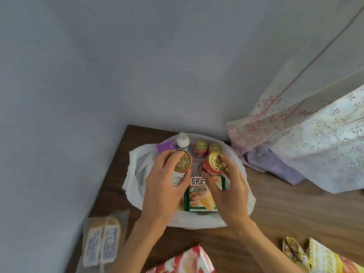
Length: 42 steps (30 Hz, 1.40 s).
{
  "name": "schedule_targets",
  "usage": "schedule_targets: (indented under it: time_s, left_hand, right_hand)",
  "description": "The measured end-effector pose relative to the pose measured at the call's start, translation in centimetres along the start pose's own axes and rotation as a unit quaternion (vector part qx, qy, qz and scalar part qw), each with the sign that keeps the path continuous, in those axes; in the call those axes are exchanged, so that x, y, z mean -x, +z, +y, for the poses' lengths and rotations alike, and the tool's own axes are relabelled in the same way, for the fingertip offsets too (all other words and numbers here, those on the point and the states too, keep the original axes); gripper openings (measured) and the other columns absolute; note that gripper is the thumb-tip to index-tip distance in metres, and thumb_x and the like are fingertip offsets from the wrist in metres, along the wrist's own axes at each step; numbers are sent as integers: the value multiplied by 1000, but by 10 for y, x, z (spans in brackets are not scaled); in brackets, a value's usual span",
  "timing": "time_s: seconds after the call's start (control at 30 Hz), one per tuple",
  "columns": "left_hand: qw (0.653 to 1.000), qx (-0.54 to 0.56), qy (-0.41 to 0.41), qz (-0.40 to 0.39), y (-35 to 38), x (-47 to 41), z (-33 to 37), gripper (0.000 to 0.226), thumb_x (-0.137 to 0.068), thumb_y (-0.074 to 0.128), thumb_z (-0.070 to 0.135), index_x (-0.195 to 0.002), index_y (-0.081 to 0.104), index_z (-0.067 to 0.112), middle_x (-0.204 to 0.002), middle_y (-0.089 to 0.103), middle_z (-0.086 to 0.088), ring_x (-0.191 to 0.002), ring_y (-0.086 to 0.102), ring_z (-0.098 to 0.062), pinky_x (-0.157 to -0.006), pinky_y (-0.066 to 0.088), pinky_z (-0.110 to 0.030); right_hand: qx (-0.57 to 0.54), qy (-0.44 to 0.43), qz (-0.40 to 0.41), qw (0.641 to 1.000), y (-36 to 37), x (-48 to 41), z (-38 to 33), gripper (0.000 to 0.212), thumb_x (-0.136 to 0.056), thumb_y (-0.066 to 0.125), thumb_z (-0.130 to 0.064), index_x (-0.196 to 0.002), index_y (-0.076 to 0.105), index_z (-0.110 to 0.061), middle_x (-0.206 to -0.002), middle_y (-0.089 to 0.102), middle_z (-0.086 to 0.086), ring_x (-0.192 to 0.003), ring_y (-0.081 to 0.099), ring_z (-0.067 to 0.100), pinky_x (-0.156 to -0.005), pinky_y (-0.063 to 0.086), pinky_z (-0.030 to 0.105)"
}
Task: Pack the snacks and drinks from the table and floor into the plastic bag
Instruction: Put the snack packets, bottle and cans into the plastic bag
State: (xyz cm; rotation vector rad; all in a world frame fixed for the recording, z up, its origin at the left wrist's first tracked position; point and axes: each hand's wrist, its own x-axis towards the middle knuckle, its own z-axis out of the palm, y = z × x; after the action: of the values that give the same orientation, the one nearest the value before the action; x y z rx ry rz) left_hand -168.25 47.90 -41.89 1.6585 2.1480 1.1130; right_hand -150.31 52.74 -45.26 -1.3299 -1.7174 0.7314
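Observation:
An open white plastic bag [134, 180] lies on the brown table [275, 209] by the wall corner. My left hand [163, 192] grips a red can with a gold lid [182, 164] over the bag's left side. A second such red can [215, 163] is held by my right hand [228, 192] over the bag's middle. Inside the bag stand two more red cans [201, 147], a white-capped bottle [182, 141] and a purple packet [165, 145]. A green snack box [201, 200] lies in the bag below my hands.
A clear pack of bread [102, 247] lies at the table's near left. A red-and-white snack pack [185, 261] sits at the near edge, with yellow snack packs [319, 257] at the near right. A flowered curtain [305, 138] hangs over the table's right side.

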Motion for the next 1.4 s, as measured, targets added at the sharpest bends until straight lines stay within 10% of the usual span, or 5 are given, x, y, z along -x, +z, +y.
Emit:
schedule_targets:
  time_s: [0.1,0.33,0.97,1.27,1.4]
  left_hand:
    - [999,-32,15,-34,26,-12,-30,65,-87,91,33,-141,54,34,-141,66,-1,-130,55,-9,-96,41,-5]
    - [994,-17,-37,-102,85,-21,-90,58,-96,79,37,-146,50,39,-150,55,3,-135,50,-5,-100,34,-4]
    - [989,-8,-133,-61,143,-21,-127,55,-97,81,26,-148,61,22,-156,58,-10,-143,59,-31,-108,61,-49]
    - [981,-45,-146,-120,127,-24,-111,67,-103,74,29,-161,41,36,-172,33,-1,-157,42,-23,-118,54,-45]
    - [961,-105,-138,-216,100,-19,-98,91,-103,73,35,-171,14,44,-179,18,-2,-162,34,-29,-120,51,-49]
  right_hand:
    - [28,10,-7,1000,37,-12,23,63,-92,80,-34,-147,49,-28,-141,65,1,-121,64,0,-99,61,34]
    - [117,35,-96,988,93,-24,69,63,-98,76,-33,-153,45,-29,-153,56,-4,-137,55,8,-111,50,26]
    - [175,93,-116,973,148,-31,101,58,-95,78,-30,-144,47,-35,-142,64,-6,-122,67,19,-88,64,38]
    - [233,88,-207,946,130,-27,78,73,-100,71,-24,-158,28,-36,-167,35,-1,-133,62,27,-75,67,39]
    - [316,106,-318,888,104,-36,51,97,-96,73,-19,-166,8,-36,-176,15,7,-151,42,38,-95,61,54]
